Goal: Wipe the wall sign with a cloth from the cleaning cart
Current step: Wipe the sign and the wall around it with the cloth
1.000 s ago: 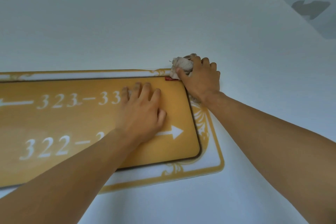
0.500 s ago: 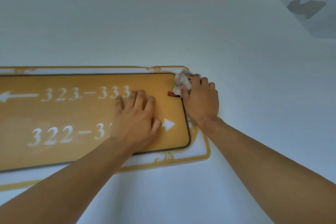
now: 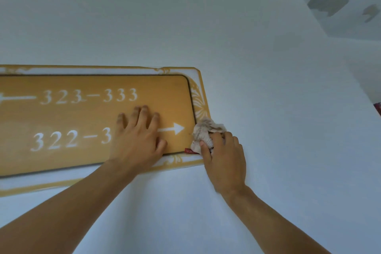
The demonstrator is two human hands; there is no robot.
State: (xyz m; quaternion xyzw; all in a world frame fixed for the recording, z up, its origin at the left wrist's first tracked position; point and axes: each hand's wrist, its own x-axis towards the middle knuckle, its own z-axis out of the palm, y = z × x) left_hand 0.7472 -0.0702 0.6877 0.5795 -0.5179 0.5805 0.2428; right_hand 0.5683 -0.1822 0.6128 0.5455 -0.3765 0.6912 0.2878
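A yellow wall sign [image 3: 86, 84] with white room numbers and arrows hangs on the white wall, framed by a white border with gold trim. My left hand [image 3: 138, 140] lies flat on the sign's lower right part, fingers spread, covering some digits. My right hand [image 3: 224, 161] grips a crumpled beige cloth [image 3: 206, 132] with a small red tag and presses it against the sign's lower right corner, on the border next to the white arrow.
The white wall [image 3: 268, 88] stretches to the right of the sign up to a corner. The ceiling [image 3: 340, 27] at the upper right shows patches of peeled paint. A sliver of a dark red thing [image 3: 378, 108] shows at the right edge.
My right hand has slid the cloth down the sign's right edge from the top right corner to the bottom right corner. My left hand stays flat on the sign.
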